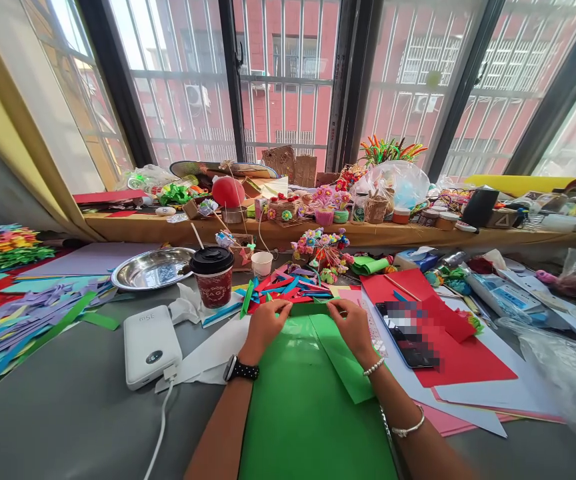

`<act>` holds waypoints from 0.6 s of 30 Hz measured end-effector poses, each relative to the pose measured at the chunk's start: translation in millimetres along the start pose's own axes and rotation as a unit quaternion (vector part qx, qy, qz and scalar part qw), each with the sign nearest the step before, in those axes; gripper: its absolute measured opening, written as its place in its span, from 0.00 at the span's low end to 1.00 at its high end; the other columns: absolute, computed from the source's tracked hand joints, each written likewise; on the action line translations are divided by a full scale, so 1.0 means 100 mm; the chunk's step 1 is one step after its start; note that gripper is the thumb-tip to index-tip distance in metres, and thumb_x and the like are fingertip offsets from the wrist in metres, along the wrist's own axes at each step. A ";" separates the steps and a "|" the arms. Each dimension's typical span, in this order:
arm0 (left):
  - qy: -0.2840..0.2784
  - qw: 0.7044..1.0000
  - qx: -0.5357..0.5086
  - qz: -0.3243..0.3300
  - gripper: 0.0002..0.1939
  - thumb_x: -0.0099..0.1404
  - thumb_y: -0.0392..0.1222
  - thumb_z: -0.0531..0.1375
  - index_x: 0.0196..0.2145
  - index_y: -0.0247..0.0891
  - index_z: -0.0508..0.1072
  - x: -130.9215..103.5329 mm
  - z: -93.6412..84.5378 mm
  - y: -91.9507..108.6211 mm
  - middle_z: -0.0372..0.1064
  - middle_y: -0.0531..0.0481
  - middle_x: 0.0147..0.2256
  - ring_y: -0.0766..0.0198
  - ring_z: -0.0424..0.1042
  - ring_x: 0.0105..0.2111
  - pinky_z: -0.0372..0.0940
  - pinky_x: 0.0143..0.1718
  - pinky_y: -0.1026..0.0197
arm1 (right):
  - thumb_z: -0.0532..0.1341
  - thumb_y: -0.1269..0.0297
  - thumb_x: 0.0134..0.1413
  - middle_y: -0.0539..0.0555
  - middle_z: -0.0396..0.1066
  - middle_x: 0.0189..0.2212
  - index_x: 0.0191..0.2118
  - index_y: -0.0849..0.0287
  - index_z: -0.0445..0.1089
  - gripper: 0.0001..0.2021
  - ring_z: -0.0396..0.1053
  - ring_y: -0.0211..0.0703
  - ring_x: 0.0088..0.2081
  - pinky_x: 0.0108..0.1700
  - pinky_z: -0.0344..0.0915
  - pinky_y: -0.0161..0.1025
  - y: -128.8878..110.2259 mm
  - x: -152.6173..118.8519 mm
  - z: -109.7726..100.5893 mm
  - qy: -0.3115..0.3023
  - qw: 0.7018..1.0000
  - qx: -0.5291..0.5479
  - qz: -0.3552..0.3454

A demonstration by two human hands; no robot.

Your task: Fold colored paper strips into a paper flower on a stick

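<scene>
Between my two hands stretches a dark green folded paper strip (309,309), held level at the far end of a large green sheet or board (313,413). My left hand (267,330), with a watch at the wrist, pinches the strip's left end. At its right end, my right hand (352,325) pinches with thumb and fingers; a beaded bracelet circles that wrist. A lighter green paper piece (343,360) lies slanted on the green surface, below my right hand. Just beyond my fingers is a pile of red, blue and green folded strips (288,285).
On the left stand a white power bank (152,347) with a cable, a lidded dark red cup (212,279) and a metal plate (151,270). Purple strips (53,320) spread farther left. Rightward, a phone (408,335) lies on red paper (483,370). Crafts crowd the windowsill (278,230).
</scene>
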State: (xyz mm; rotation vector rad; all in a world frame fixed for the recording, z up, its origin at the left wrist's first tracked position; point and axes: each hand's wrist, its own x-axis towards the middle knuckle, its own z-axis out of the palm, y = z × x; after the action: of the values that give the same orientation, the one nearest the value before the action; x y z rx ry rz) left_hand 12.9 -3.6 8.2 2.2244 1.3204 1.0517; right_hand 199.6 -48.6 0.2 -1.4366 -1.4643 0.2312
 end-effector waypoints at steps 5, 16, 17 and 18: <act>0.058 0.985 -0.113 -0.114 0.16 0.56 0.49 0.50 0.27 0.37 0.72 0.01 -0.03 0.00 0.72 0.49 0.27 0.62 0.70 0.25 0.63 0.29 0.61 | 0.55 0.58 0.45 0.56 0.71 0.25 0.26 0.63 0.70 0.13 0.67 0.44 0.27 0.30 0.63 0.38 -0.02 0.01 -0.02 0.015 0.997 0.054 0.055; -0.070 0.912 -0.379 -0.141 0.14 0.48 0.49 0.59 0.26 0.33 0.72 -0.01 0.16 0.16 0.72 0.49 0.24 0.63 0.70 0.27 0.65 0.33 0.61 | 0.59 0.55 0.40 0.53 0.69 0.23 0.28 0.64 0.70 0.15 0.65 0.40 0.26 0.27 0.65 0.36 -0.10 -0.09 0.18 -0.055 0.939 0.294 0.168; -0.055 0.911 -0.384 -0.136 0.14 0.48 0.48 0.59 0.25 0.33 0.72 -0.01 0.16 0.16 0.71 0.50 0.24 0.63 0.70 0.27 0.65 0.33 0.62 | 0.59 0.55 0.40 0.53 0.69 0.23 0.28 0.64 0.70 0.15 0.65 0.39 0.26 0.27 0.65 0.36 -0.11 -0.09 0.18 -0.063 0.942 0.289 0.161; -0.042 0.913 -0.384 -0.132 0.13 0.48 0.48 0.59 0.24 0.34 0.72 -0.02 0.16 0.16 0.71 0.50 0.24 0.63 0.70 0.27 0.65 0.33 0.62 | 0.59 0.55 0.40 0.53 0.68 0.23 0.28 0.64 0.70 0.15 0.65 0.39 0.26 0.26 0.65 0.36 -0.11 -0.09 0.17 -0.067 0.945 0.282 0.153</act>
State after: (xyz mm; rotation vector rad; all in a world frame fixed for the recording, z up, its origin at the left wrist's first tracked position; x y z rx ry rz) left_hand 34.1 -12.2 6.9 1.4419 0.9044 1.1027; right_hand 177.9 -50.3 -4.5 -1.1762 -1.1401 0.8848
